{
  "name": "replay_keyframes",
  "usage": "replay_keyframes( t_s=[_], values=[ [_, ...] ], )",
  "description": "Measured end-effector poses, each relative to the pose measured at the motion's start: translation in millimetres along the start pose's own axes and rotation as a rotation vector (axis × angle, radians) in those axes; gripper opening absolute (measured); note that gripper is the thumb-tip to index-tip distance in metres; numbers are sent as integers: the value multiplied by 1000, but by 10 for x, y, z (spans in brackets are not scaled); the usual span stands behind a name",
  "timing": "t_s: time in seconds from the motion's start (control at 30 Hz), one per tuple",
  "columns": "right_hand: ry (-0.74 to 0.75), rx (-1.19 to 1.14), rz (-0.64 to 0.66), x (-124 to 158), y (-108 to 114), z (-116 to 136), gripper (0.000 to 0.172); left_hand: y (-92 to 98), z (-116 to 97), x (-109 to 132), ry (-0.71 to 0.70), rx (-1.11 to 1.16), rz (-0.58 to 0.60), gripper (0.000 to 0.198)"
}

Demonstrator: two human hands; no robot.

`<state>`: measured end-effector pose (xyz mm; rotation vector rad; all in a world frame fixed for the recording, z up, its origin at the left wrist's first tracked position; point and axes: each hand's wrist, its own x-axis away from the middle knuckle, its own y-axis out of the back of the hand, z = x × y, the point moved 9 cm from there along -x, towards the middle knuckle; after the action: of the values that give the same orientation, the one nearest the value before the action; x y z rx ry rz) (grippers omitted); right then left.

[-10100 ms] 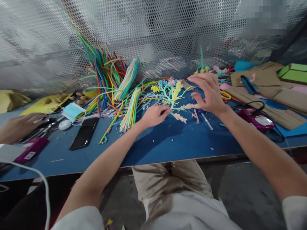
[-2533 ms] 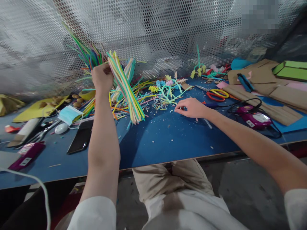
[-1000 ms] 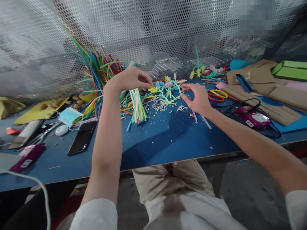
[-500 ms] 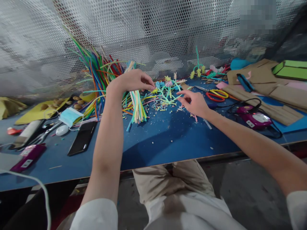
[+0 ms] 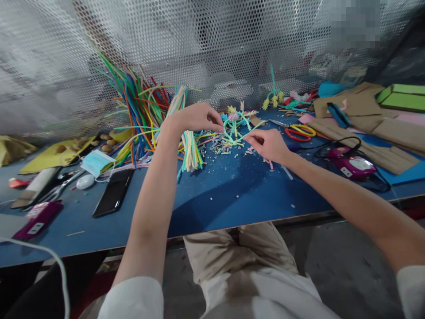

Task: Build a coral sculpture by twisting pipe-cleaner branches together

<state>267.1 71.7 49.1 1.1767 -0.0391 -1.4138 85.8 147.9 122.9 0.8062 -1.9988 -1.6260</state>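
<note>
A tangle of pipe-cleaner flowers (image 5: 232, 117), with light green stems and yellow, pink and blue tufts, stands at the back middle of the table. My left hand (image 5: 201, 117) is at its left side, thumb and fingers pinched together; whatever lies between the tips is too small to make out. On the right, my right hand (image 5: 268, 144) pinches a light green pipe cleaner (image 5: 239, 141) at the tangle's lower edge. Beneath my left wrist lies a bundle of pale pipe cleaners (image 5: 191, 153), partly hidden by that hand.
Loose coloured pipe cleaners (image 5: 129, 106) fan out at the back left. Scissors (image 5: 300, 132) with red and yellow handles lie right of the tangle. A purple glue gun or similar device (image 5: 353, 164) sits farther right. A black phone (image 5: 113, 192) and a blue mask (image 5: 97, 162) are left.
My left hand has moved right and slightly down, toward the flowers' stems. The fingers of my right hand, apart before, have closed on the light green pipe cleaner.
</note>
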Motion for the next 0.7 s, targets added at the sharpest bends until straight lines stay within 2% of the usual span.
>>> replay_keyframes(
  t_s=[0.23,0.53,0.7],
  values=[
    [11,18,44,-3,-17,-2,43,0,2,2,9,2,-2,31],
    [69,58,14,-8,18,10,40,76,0,48,12,32,-38,27],
    [56,49,-8,-8,30,-60,40,125,-103,48,-4,21,-109,26]
  ],
)
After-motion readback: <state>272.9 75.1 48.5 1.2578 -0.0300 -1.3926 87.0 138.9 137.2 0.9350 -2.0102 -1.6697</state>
